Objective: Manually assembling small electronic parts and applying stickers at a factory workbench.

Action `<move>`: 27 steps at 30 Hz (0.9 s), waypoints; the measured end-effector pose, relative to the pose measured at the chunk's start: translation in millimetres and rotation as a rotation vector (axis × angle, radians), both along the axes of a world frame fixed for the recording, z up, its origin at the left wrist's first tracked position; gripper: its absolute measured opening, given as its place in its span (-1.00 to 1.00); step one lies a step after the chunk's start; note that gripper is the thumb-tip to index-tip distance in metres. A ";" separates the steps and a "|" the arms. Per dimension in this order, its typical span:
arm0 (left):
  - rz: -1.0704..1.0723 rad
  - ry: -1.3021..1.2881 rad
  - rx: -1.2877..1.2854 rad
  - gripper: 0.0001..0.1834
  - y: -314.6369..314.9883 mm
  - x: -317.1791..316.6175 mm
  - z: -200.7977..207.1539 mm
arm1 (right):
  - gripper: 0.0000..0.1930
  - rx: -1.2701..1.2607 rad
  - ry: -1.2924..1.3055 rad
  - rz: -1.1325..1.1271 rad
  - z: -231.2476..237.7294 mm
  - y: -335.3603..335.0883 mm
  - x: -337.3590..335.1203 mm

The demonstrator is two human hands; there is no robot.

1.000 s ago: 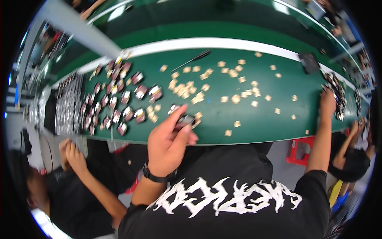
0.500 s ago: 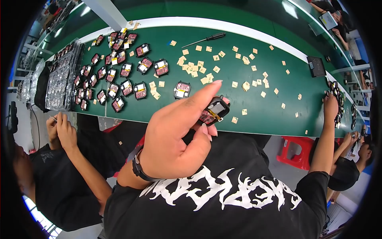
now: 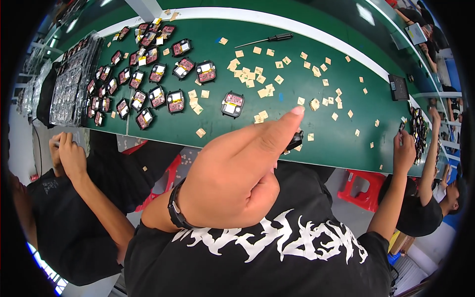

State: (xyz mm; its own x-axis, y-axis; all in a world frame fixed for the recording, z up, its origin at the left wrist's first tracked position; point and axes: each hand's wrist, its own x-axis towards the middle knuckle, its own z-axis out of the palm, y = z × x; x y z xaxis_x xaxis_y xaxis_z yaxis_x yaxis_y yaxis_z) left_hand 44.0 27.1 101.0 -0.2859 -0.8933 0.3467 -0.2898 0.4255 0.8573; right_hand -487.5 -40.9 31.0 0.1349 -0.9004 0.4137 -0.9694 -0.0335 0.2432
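Observation:
My left hand (image 3: pixel 232 171), with a black band on its wrist, is closed around a black watch-like housing (image 3: pixel 295 142). Only a dark edge of that housing shows past the thumb; its inside is hidden. At the far right, my right hand (image 3: pixel 405 152) pinches a small dark housing (image 3: pixel 401 127), seen too small for detail. Beside it lies a heap of dark housings (image 3: pixel 418 131). One open housing (image 3: pixel 232 104) with a red circuit board, a silvery block and yellow tape sits on the green table beyond my left hand.
Several similar housings (image 3: pixel 175 101) cover the table's left part, near stacked clear trays (image 3: pixel 76 91). Small beige squares (image 3: pixel 245 75) are scattered mid-table. A screwdriver (image 3: pixel 267 39) lies at the back, a black box (image 3: pixel 397 87) at right. Co-workers sit on both sides; a red stool (image 3: pixel 360 188) stands below.
My left hand has moved right and turned, so the housing's red board no longer shows. My right hand has drawn back from the heap toward me, with a small dark housing in its fingers.

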 end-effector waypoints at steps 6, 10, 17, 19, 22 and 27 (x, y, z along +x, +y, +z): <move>-0.024 0.004 0.044 -0.26 -8.5 2.0 -16.3 | -0.73 0.092 -0.092 0.500 13.7 44.7 132.8; -0.020 0.120 0.260 -0.30 -10.7 6.9 -33.5 | -0.75 0.162 -0.149 0.835 14.2 52.0 218.3; 0.025 0.211 0.370 -0.33 -9.7 15.3 -40.7 | -0.80 0.290 -0.056 1.004 6.8 38.5 274.2; 0.011 0.225 0.391 -0.34 -9.2 17.2 -41.2 | -0.79 0.324 -0.084 0.982 7.4 38.0 275.2; -0.016 0.194 0.398 -0.33 -9.2 18.1 -39.6 | -0.76 0.409 -0.227 0.900 16.4 40.6 278.7; -0.101 0.067 0.384 -0.29 -9.3 20.1 -29.7 | -0.71 0.425 -0.520 0.838 51.1 49.0 289.6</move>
State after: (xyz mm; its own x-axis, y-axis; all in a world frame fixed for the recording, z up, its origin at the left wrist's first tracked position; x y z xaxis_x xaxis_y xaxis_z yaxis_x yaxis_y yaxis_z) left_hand 64.1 17.8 71.3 -0.3672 -0.9300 0.0146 -0.2005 0.0944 0.9751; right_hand -198.0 8.2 82.1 0.6744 -0.6860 0.2731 -0.5792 -0.7209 -0.3804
